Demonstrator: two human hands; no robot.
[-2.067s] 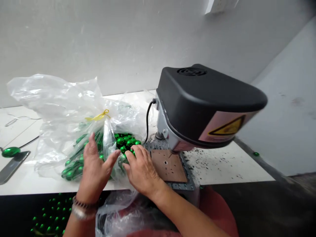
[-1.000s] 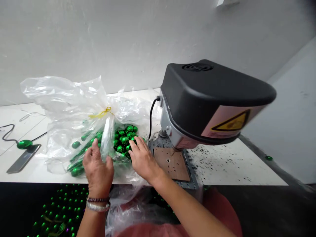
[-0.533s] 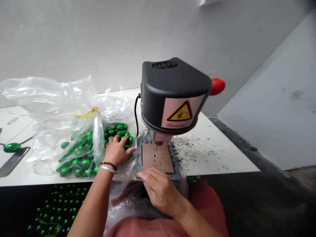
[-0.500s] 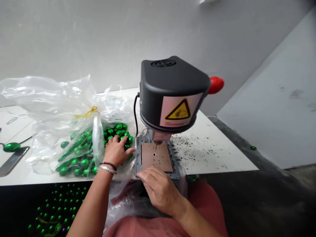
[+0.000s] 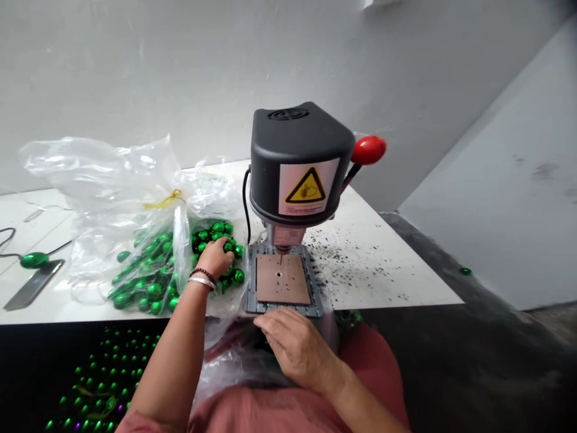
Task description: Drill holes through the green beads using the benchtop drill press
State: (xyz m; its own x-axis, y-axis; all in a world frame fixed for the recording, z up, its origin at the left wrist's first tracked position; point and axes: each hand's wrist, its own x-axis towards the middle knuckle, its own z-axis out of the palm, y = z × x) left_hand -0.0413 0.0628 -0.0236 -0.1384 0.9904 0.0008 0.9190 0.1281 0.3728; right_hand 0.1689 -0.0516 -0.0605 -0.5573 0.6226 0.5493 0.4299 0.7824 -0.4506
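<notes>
My left hand (image 5: 217, 258) reaches into the shiny green balls (image 5: 155, 290), which spill from a clear plastic bag (image 5: 103, 180) tied with yellow string. Its fingers curl around a green ball (image 5: 229, 247), partly covered by the hand. My right hand (image 5: 293, 343) is at the front edge of the drill press base (image 5: 251, 294), fingers pressed together and bent. Whatever it may hold is hidden beneath. Between and beyond the hands stands a black bench drill press (image 5: 302, 144), its bit above a brown board (image 5: 283, 285) with a small hole.
A red-knobbed lever (image 5: 369, 150) sticks out at the drill's right. Dark shavings (image 5: 360, 264) litter the white table (image 5: 406, 282). At the far left lie a flat metal piece (image 5: 33, 285) and a green ball (image 5: 34, 260) beside a black cord. More green balls (image 5: 94, 379) show below the table edge.
My left hand's fingers have gone from spread over the green balls to curled in among them. The right hand stays by the base. The view has shifted slightly.
</notes>
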